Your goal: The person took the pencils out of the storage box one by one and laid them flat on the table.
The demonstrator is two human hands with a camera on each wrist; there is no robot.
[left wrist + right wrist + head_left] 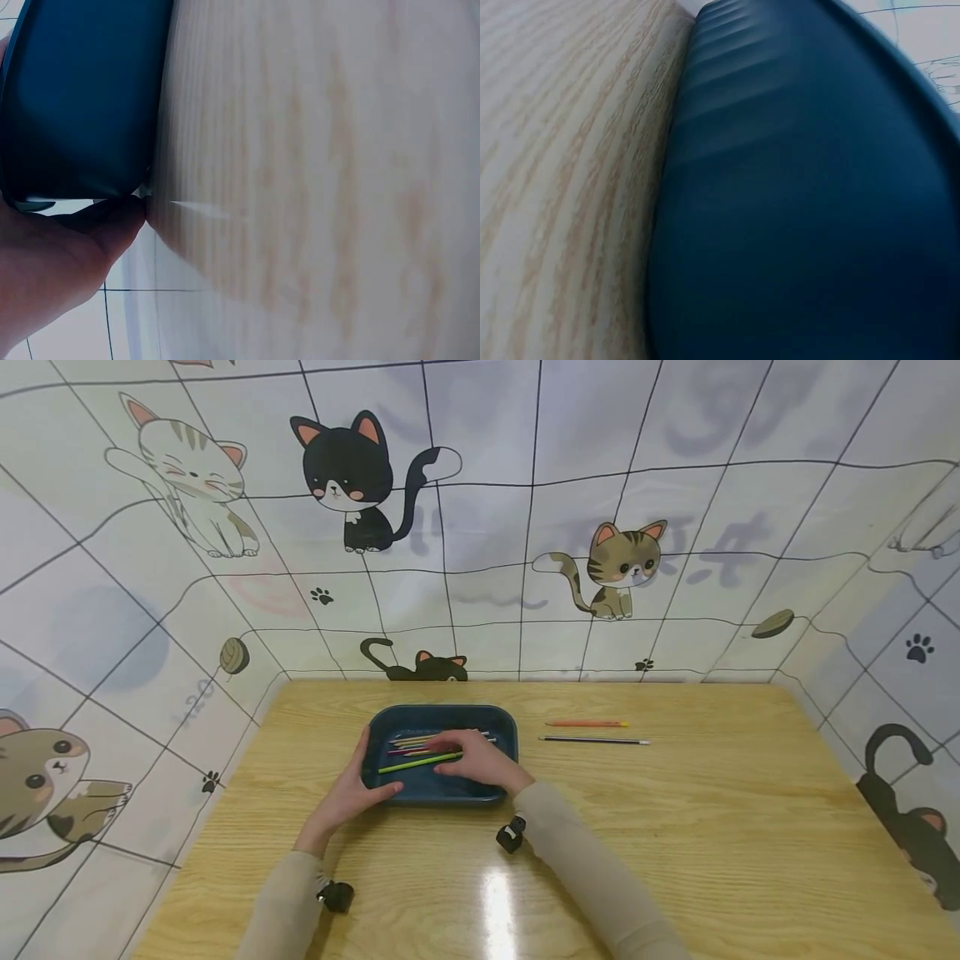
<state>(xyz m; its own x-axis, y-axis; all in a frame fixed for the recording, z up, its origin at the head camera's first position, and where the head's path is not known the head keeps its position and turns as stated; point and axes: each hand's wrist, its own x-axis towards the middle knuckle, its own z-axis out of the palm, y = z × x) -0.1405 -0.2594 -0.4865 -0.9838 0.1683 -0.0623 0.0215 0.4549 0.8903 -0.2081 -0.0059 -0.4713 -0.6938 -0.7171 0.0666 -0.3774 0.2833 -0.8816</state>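
Note:
A dark blue rectangular tray [450, 792] stands on the wooden table, with several coloured pencils [408, 742] lying in it. My left hand [349, 793] holds the tray's left end, fingers along the outer side and thumb at the front rim. In the left wrist view, the thumb [112, 232] presses against the tray's corner. Reaching into the tray from the right, my right hand [480, 760] has a light green pencil [412, 764] between its thumb and curled fingers. The right wrist view shows the tray's outer wall [795, 195] but not the hand.
To the right of the tray lie an orange pencil [587, 723] and, just in front of it, a dark pencil [594, 740] with a white end. Cat-patterned sheeting [487, 527] walls the table [712, 810] at the back and both sides.

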